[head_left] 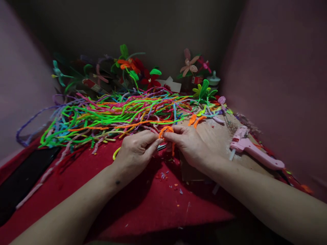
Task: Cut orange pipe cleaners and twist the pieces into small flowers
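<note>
My left hand point(138, 149) and my right hand point(187, 143) meet over the red cloth point(143, 200), both pinched on one orange pipe cleaner point(166, 130) bent into a small loop between the fingertips. Its loose end hangs down by my right thumb. Just behind the hands lies a big heap of pipe cleaners point(112, 114) in green, pink, orange and purple. Two short bent orange pieces point(195, 119) rest on the cardboard point(214, 131) beyond my right hand.
A pink glue gun point(251, 149) lies on the cardboard at the right. Finished pipe-cleaner flowers point(143, 71) stand along the back wall, with a small jar point(214, 80) beside them. A black strip point(22, 177) lies at the left. Small fuzzy scraps dot the cloth.
</note>
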A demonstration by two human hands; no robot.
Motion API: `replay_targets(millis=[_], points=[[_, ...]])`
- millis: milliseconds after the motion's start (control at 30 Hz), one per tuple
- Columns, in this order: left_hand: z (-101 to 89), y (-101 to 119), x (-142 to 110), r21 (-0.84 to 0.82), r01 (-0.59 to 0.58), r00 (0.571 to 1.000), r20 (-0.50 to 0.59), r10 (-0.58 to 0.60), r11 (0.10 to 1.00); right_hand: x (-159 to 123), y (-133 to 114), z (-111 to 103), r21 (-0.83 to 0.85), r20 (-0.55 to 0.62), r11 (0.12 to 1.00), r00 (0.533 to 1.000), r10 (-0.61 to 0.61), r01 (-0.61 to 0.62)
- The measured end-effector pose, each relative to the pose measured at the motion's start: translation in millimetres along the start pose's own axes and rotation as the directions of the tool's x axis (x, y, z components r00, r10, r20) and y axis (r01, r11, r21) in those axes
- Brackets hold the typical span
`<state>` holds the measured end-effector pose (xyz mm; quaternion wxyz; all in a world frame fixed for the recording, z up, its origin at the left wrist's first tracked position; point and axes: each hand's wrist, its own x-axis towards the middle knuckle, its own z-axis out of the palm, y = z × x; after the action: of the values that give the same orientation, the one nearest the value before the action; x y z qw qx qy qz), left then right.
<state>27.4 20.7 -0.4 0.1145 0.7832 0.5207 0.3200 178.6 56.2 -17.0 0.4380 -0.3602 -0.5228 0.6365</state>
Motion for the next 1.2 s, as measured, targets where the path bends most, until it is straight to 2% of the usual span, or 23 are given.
replay_targets(millis=[67,133,200,267,367,533,667,767,900,1000,1100,1200], points=[[-2.1,1,1,-0.1,0.067,0.998,-0.015,-0.069,0.993,1,0,-1,-0.007,0.003,1.0,1.0,0.005,-0.005],[-4.6,2,2,-0.284,0.192,0.981,0.027,-0.192,0.939,0,-1,-1,-0.003,0.017,1.0,1.0,0.017,-0.017],[-6.3,2,4,-0.482,0.307,0.951,0.119,-0.285,0.821,-2,-3,0,-0.012,0.026,0.999,0.999,0.034,-0.033],[-6.2,0,4,-0.628,0.372,0.927,0.216,-0.307,0.684,-6,-6,2,-0.012,0.027,0.998,0.998,0.054,-0.054],[-3.2,-3,4,-0.718,0.437,0.898,0.313,-0.309,0.541,-10,-10,5,0.042,0.039,0.994,0.994,0.104,-0.106],[-1.3,-3,3,-0.747,0.502,0.861,0.383,-0.334,0.436,-8,-7,4,0.123,0.124,0.98,0.982,0.143,-0.158],[-4.3,-2,4,-0.748,0.488,0.872,0.392,-0.294,0.451,-3,-1,2,0.183,0.188,0.968,0.973,0.137,-0.171],[-4.7,-2,5,-0.743,0.459,0.888,0.378,-0.261,0.487,-2,2,2,0.201,0.17,0.967,0.978,0.12,-0.154],[-2.3,2,4,-0.698,0.479,0.878,0.394,-0.274,0.533,-3,2,3,0.192,0.162,0.964,0.975,0.152,-0.183],[0.2,5,2,-0.691,0.504,0.864,0.421,-0.278,0.518,-2,3,2,0.253,0.161,0.94,0.968,0.19,-0.227],[1.7,6,2,-0.714,0.488,0.872,0.424,-0.245,0.501,0,3,1,0.317,0.172,0.916,0.964,0.201,-0.247],[1.8,5,4,-0.71,0.472,0.881,0.391,-0.265,0.523,2,1,0,0.36,0.156,0.899,0.966,0.207,-0.251]])
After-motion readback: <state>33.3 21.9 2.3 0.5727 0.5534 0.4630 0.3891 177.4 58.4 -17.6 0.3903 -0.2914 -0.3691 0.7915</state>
